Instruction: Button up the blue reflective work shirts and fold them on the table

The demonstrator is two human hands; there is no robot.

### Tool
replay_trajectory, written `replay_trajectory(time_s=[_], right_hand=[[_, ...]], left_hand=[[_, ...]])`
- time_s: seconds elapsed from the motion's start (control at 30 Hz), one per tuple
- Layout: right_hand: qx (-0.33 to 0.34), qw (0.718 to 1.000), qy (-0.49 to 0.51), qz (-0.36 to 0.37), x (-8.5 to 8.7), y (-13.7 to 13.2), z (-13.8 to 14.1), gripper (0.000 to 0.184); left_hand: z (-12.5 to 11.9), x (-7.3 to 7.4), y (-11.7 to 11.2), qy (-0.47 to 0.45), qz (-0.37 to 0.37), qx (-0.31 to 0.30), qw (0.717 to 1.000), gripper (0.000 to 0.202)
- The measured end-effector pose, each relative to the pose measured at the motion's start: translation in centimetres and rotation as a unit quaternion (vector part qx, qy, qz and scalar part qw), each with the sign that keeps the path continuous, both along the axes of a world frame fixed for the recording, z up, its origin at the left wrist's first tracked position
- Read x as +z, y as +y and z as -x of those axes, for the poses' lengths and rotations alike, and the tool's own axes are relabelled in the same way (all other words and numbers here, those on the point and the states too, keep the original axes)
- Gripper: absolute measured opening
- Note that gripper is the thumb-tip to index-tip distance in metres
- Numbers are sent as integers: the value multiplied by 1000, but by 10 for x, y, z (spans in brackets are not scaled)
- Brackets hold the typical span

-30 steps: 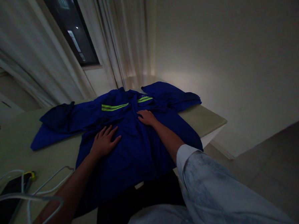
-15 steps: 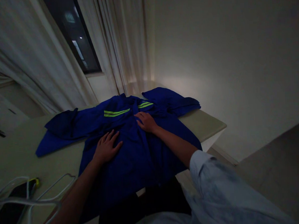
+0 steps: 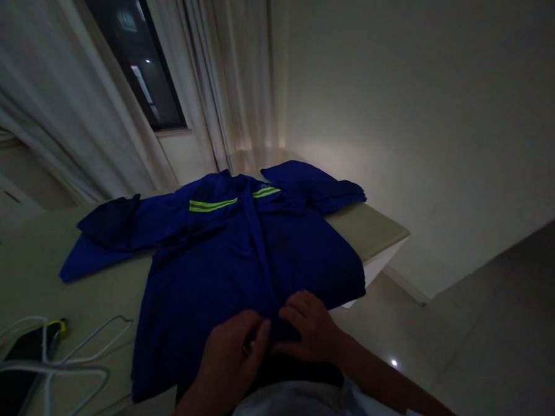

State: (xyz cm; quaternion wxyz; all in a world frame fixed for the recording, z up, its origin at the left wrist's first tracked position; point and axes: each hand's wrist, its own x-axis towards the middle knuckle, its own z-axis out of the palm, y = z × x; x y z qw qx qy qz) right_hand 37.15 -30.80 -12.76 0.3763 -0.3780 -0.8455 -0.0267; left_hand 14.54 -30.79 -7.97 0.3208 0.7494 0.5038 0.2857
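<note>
A blue work jacket with two yellow-green reflective stripes lies spread face up on a pale table, sleeves out to both sides. My left hand and my right hand are together at the jacket's near hem, at the middle front opening. Both have their fingers curled and pinched on the hem fabric. What exactly sits between the fingertips is too dark to make out.
A white wire hanger and a dark phone with a cable lie on the table at the near left. Curtains and a dark window stand behind the table. Bare floor opens to the right.
Both hands have left the jacket's chest, where they lay flat, and drawn back to the near hem, where they now pinch the fabric together.
</note>
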Motion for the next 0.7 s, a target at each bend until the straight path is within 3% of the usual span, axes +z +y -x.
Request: replay_trajectory(time_s=[0.07,0.13,0.2,0.27,0.37,0.43,0.7], right_hand=[[-8,999,-38,-12,-12,-12,-8,44],[-15,997,-64,-30,-18,-17,-13,38],[-18,996,-74,-51,-21,-18,-16,34],[-19,995,-69,-63,-22,-16,-17,32],[-19,997,-49,-59,-22,-15,-17,25],[-23,998,-34,-46,-23,-15,-18,22],[-38,998,-11,-58,-21,-16,-25,10]], left_hand=[[-12,-24,-30,-53,139,-23,989,52],[-18,-50,-41,-114,231,-1,966,60],[-22,-72,-39,-188,283,68,938,67],[-25,-83,-33,-267,330,147,893,78],[-35,-84,-31,-375,395,221,809,78],[-43,-79,-34,-418,400,250,776,68],[-56,-62,-34,-410,325,283,804,59]])
